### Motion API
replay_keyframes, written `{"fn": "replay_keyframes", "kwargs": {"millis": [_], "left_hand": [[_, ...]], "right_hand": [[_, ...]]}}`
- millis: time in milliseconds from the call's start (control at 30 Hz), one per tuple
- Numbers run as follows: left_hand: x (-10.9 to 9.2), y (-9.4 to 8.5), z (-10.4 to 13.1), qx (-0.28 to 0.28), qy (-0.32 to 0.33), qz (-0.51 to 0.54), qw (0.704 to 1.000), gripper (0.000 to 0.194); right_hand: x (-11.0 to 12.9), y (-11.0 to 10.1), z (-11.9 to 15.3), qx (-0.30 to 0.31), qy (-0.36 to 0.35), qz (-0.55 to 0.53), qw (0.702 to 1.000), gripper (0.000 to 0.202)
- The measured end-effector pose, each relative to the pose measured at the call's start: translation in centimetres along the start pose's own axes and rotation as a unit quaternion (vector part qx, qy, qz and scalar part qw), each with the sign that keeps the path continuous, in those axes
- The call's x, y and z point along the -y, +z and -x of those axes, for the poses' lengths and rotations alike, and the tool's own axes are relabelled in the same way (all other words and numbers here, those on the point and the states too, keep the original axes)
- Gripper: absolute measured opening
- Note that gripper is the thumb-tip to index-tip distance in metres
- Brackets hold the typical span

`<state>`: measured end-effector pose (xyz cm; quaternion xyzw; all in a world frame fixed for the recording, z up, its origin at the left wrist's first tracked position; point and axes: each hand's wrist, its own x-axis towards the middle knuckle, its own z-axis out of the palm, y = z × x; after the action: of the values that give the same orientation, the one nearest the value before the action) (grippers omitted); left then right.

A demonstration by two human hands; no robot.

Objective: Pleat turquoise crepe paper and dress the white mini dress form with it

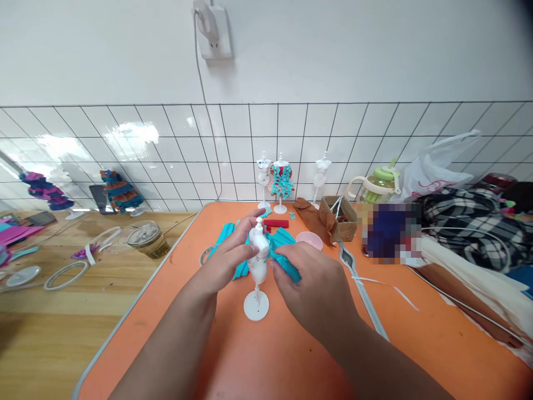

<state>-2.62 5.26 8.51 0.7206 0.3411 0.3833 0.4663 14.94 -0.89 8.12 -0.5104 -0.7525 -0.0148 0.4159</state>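
Note:
A small white dress form [259, 261] stands on its round base in front of me, between my hands. My left hand [225, 261] is at its left side, thumb against the front of the torso and fingers reaching up behind the shoulder. My right hand [314, 283] pinches a bunched piece of teal fabric [289, 269] against the form's right side, and its palm is turned away from view. More teal fabric [227, 230] lies spread behind the form on the orange tabletop [250, 361]. The fingertips behind the form are partly hidden.
Behind stand a teal-and-red dressed form [281, 180] and two white forms, one at right [322, 172]. Right of them are a brown box [339, 219], pink bowl [309, 240] and green-lidded jug [378, 186]. A tape roll [207, 254] lies left; a cup [147, 239] stands beyond.

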Motion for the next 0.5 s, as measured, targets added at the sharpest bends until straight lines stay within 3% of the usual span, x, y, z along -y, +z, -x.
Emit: {"fn": "replay_keyframes", "kwargs": {"millis": [167, 333, 500], "left_hand": [[-0.7, -1.0, 0.3, 0.051, -0.024, 0.105, 0.993, 0.037], [-1.2, -1.5, 0.3, 0.064, -0.031, 0.099, 0.993, 0.025], [-1.3, -1.5, 0.3, 0.049, -0.034, 0.078, 0.995, 0.026]], "right_hand": [[0.3, 0.2, 0.1, 0.008, 0.004, 0.001, 1.0, 0.015], [0.3, -0.1, 0.2, 0.021, 0.027, -0.034, 0.999, 0.022], [0.0, 0.1, -0.1, 0.038, 0.055, -0.046, 0.997, 0.012]]}}
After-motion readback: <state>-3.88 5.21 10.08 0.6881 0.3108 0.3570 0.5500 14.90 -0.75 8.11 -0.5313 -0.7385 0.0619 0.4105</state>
